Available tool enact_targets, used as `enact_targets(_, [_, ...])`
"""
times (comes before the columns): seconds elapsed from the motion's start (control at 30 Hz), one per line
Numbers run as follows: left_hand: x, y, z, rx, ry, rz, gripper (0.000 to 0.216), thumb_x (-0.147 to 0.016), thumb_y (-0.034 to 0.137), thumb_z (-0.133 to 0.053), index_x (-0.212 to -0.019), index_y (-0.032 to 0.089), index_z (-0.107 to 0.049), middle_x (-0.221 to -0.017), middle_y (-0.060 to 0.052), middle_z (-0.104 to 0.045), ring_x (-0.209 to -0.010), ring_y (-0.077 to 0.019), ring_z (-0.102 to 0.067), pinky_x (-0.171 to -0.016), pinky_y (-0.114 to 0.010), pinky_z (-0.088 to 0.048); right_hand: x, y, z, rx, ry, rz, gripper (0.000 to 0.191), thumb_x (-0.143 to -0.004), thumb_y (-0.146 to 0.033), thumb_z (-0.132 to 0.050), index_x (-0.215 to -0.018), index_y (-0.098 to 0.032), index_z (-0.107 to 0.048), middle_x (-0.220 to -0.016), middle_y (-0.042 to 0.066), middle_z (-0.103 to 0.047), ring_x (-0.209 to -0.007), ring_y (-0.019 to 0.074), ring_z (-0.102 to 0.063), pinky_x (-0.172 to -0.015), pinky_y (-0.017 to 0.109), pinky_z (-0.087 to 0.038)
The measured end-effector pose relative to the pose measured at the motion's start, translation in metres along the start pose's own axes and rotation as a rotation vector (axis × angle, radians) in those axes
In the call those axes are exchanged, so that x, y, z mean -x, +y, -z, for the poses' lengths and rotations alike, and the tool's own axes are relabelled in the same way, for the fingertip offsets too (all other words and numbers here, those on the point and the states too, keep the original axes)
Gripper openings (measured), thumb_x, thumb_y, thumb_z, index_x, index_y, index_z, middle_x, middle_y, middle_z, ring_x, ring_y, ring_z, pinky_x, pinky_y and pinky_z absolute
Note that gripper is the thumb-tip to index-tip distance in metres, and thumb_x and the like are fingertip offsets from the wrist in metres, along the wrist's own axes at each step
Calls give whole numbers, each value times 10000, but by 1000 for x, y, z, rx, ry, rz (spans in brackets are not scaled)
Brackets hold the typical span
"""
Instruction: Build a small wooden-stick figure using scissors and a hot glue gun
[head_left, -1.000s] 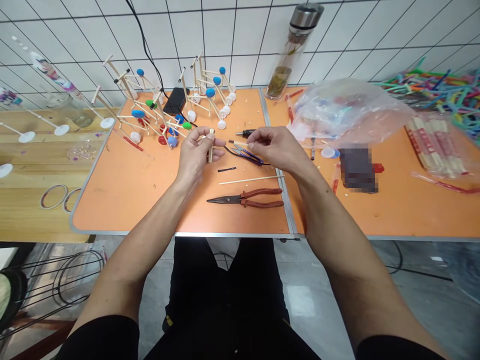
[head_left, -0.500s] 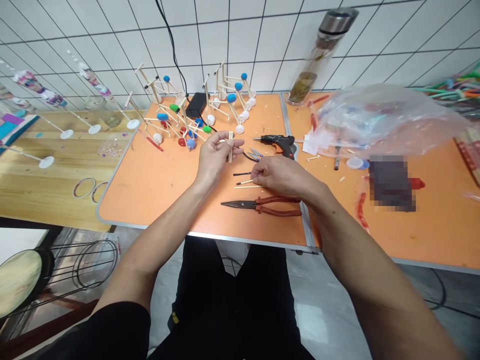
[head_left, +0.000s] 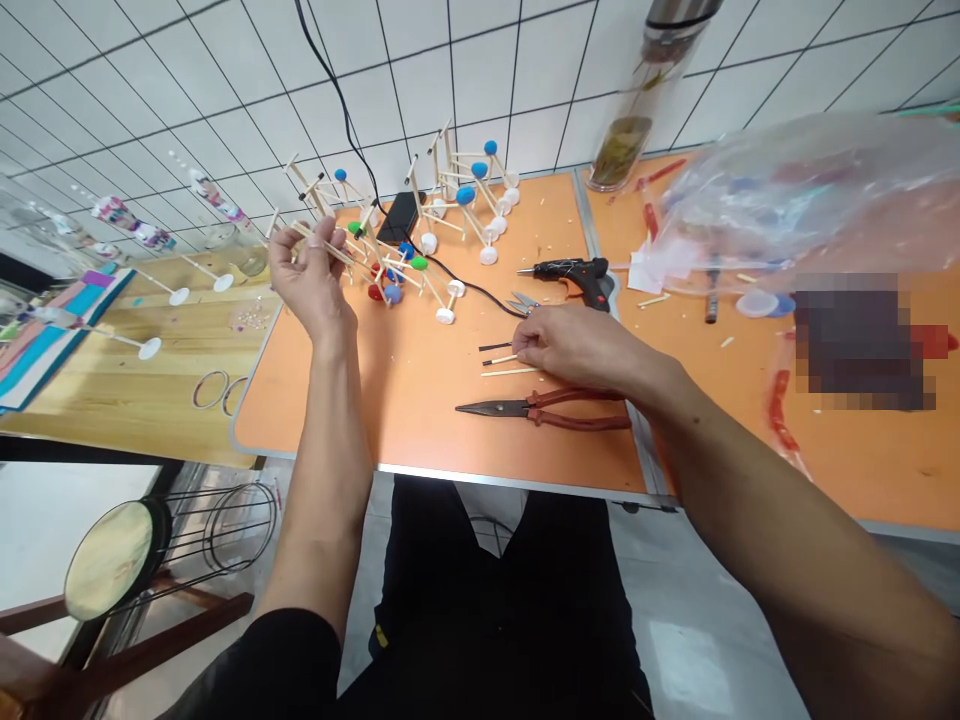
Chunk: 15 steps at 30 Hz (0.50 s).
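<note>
My left hand [head_left: 311, 270] is raised at the far left of the orange table, its fingers closed on a thin wooden stick [head_left: 330, 247] beside the stick models. It covers part of the leftmost model. My right hand [head_left: 559, 338] rests low on the table with fingers curled together; what they hold, if anything, is hidden. Its fingertips are at the right ends of a black strip [head_left: 493, 347], a black-tipped stick [head_left: 496, 361] and a plain stick [head_left: 504, 373]. Red-handled long-nose pliers [head_left: 517, 408] lie just in front of it, and scissors [head_left: 523, 303] just behind.
Behind the hands stand stick models with blue balls [head_left: 466, 196] and white discs. A black glue gun [head_left: 574, 275], a phone [head_left: 402, 217], a glass tea bottle [head_left: 621, 150] and a plastic bag [head_left: 810, 210] are farther back. Tape rings [head_left: 210, 390] lie on the wooden table at left.
My left hand has moved left and up, from mid-table to the leftmost stick model. My right hand stays by the loose sticks. The view has shifted, with most things now farther right.
</note>
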<state>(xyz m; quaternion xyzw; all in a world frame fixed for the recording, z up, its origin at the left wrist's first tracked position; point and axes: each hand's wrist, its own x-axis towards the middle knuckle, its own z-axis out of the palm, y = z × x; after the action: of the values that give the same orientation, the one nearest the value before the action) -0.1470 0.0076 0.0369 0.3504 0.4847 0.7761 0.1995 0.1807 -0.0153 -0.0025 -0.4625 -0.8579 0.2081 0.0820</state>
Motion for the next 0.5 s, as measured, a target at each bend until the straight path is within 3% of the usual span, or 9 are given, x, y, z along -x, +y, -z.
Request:
enact_targets(0.2, [-1,-33,-8,-151,-100,5,244,-1045,402,-784,-1150,262,-615,-1205,-46,-829,-1177,-184,-835,-1076,-330,-648,-2,5,-3,-19,28,30,158,-935,-331,-783,-810,-255,-843,-867,91,-817,-880,291,-715,-727,375,-419])
enact_targets(0.5, [1,-45,-10,-179,-133,-61,322,-994,490,-824,-1097,282,-601,-1133,-23,-800,-1271,-209,-803,-1076,-358,-651,-2,4,-5,30,31,40,163,-919,-201,-716,-844,-258,-849,-932,81,-833,-879,278,-691,-711,382,-375])
